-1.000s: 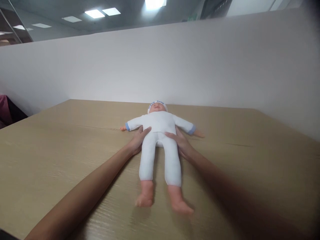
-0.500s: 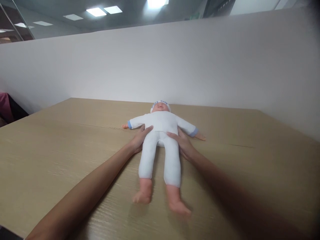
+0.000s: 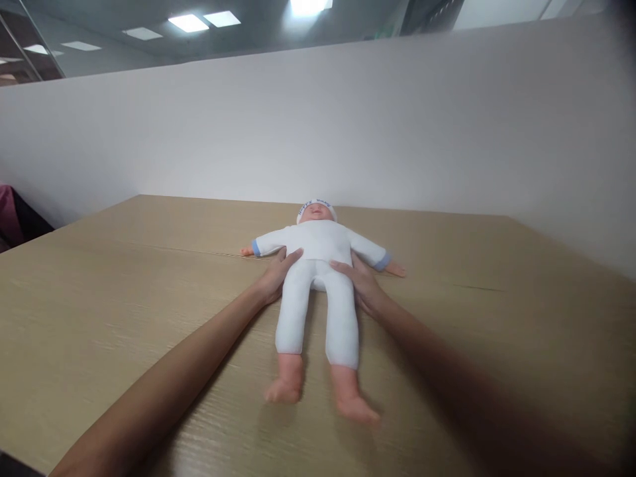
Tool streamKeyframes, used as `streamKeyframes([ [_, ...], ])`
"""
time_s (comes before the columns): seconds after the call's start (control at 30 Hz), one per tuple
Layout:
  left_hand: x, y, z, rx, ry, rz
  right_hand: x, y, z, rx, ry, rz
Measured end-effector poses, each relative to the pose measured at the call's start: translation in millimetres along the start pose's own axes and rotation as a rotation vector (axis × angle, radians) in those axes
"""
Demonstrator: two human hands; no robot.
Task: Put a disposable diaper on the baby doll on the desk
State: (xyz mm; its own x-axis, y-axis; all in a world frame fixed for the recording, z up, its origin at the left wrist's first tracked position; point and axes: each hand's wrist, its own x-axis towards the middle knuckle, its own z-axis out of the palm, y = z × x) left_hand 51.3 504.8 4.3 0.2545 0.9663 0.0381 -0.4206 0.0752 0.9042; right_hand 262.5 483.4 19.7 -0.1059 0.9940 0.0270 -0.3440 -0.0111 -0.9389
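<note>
A baby doll in a white outfit with blue cuffs lies face up, its head away from me and its bare feet towards me. Blue lettering marks its white cap. Both its arms stretch out sideways. My left hand grips the doll's hip on the left, thumb on top. On the other side my right hand holds the opposite hip, its thumb across the top of the thigh. The other fingers of both hands are mostly hidden beside or under the doll's body.
The doll is on a wide wood-grain table with a thin seam across it. A white partition rises behind the far edge. Something maroon and black stands beyond the table at the left. Ceiling lights show above the partition.
Almost nothing differs. The view has shifted very slightly, and the doll and both hands keep the same placement.
</note>
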Motion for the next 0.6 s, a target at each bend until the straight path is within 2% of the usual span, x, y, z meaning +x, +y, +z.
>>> streamKeyframes([
  [0.4, 4.1, -5.2, -6.2, 0.012, -0.024, 0.008, -0.2, -0.3, 1.2, -0.001, -0.004, -0.010],
  [0.6, 1.8, -2.5, -3.0, 0.007, -0.022, 0.016, 0.5, 0.7, -0.8, -0.007, -0.008, -0.007],
])
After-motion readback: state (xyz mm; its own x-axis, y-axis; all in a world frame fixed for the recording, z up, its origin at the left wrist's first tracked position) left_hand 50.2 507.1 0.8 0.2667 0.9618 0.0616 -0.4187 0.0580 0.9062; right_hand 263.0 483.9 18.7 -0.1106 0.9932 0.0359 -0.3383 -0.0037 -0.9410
